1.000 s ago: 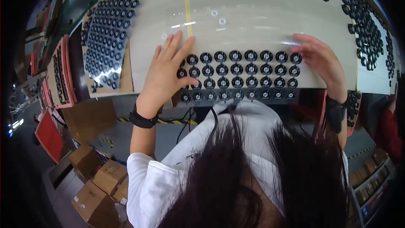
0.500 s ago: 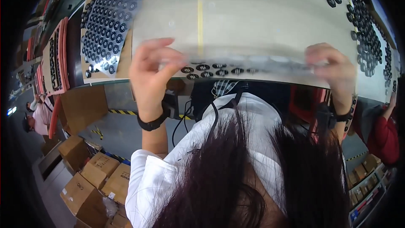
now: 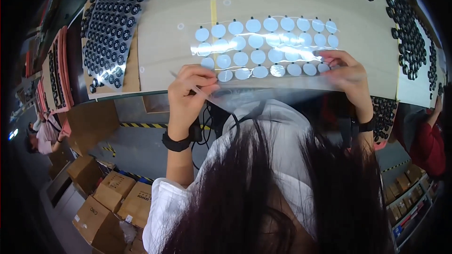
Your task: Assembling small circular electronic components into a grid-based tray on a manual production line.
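We are pinching the clear film sheet [image 3: 266,49] of pale round discs with both hands — left hand [image 3: 188,91], right hand [image 3: 346,73] — keeping it taut and level over the bench [image 3: 165,42].

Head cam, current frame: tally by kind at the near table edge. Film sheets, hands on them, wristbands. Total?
clear film sheet, carrying pale blue discs: 1
hands gripping its near edge: 2 (left hand, right hand)
black wristbands: 2 (left wristband, right wristband)
total: 5
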### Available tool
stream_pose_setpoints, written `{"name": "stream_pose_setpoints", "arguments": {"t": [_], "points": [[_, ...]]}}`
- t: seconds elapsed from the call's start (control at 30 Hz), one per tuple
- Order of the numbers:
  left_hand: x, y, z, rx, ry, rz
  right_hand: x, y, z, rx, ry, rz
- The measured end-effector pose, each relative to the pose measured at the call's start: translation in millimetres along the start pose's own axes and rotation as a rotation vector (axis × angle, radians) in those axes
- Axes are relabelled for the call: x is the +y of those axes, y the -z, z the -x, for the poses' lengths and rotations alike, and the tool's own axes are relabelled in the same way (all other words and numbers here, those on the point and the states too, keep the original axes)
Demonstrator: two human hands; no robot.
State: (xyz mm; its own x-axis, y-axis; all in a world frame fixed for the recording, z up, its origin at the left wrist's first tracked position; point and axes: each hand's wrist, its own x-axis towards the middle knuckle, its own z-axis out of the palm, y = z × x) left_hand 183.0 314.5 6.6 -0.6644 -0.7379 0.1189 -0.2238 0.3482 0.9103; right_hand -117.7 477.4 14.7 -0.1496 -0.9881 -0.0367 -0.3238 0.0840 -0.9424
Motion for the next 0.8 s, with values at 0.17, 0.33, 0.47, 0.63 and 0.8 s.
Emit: {"name": "stream_pose_setpoints", "arguments": {"t": [0.17, 0.33, 0.47, 0.63, 0.8], "points": [[-5.3, -1.9, 2.0, 0.039, 0.152, 0.044, 3.6, -10.7, -0.3, 0.079, -0.085, -0.047], [2.6, -7.9, -3.1, 0.09, 0.282, 0.123, 1.2, -17.8, -2.5, 0.192, -0.133, 0.121], [5.8, -12.8, -9.0, 0.128, 0.305, 0.101, 6.2, -26.4, -5.1, 0.318, -0.126, 0.16], [1.0, -20.3, -10.9, 0.239, 0.259, 0.052, 8.9, -29.6, -9.7, 0.413, -0.197, 0.203], [4.8, -26.7, -8.8, 0.283, 0.257, -0.034, 7.5, -35.5, -5.1, 0.444, -0.192, 0.246]]}}
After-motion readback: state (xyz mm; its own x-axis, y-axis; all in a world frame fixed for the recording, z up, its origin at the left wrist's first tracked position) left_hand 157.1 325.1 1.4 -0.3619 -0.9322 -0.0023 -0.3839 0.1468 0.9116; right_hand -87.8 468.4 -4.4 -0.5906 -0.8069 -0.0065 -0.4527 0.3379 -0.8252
